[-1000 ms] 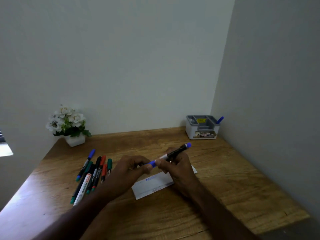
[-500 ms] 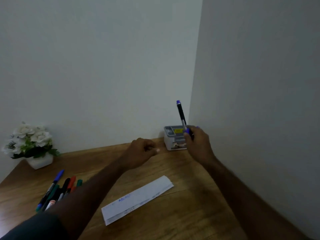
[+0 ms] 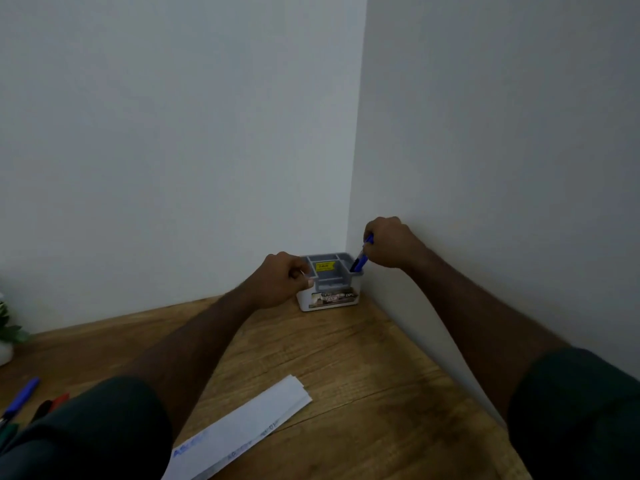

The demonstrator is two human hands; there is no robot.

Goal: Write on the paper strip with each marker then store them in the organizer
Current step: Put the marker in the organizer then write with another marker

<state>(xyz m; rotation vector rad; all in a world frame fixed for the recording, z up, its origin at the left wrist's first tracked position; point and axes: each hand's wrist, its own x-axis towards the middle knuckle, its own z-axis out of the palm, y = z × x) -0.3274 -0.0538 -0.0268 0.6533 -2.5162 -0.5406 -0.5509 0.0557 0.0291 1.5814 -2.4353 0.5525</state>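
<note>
A grey and white organizer stands in the far corner of the wooden desk. My right hand grips a blue marker whose lower end is down in the organizer's right compartment. My left hand is a closed fist holding the organizer's left side. The white paper strip with blue writing lies near me on the desk. Other markers, a blue one foremost, lie at the left edge, partly hidden by my sleeve.
Two white walls meet right behind the organizer. A white flower pot peeks in at the far left. Bare wooden desk stretches between the strip and the organizer.
My right hand has brought the marker from upright above the organizer down into its right compartment. My left hand moved forward to the organizer's left side. The view shifted closer to the corner.
</note>
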